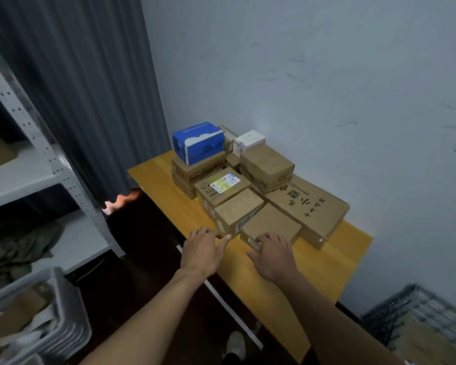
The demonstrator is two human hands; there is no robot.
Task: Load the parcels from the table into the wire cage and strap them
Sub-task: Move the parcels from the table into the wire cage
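Two bare forearms are stretching from six o'clock towards the middle of the view, over the near edge of the wooden bench [327, 262]. Both hands are lying spread, fingers apart and holding nothing. The left hand [204, 246] is hovering with its fingertips just beside the near corner of a small brown parcel [237, 214]. The right hand [270, 255] is placing its fingers at the near edge of the low brown parcel [270, 225] at four o'clock of that one; whether they are touching it I cannot tell.

The rest of the parcels are sitting packed together on the bench, running towards twelve o'clock against the wall [327, 75]. A labelled box [221, 185] is sitting behind the small brown parcel. A wide flat carton [308, 204] printed with dark characters is lying at three o'clock of the pile. A blue box [198, 142] and a white box [249, 142] are topping the far stacks.

The wire cage [432, 312] is standing at five o'clock, beside the bench end, blurred. Grey shelving [50, 159] is standing at nine o'clock, a grey curtain [90, 75] is hanging at eleven, and a pale plastic crate [63, 312] is sitting at seven.
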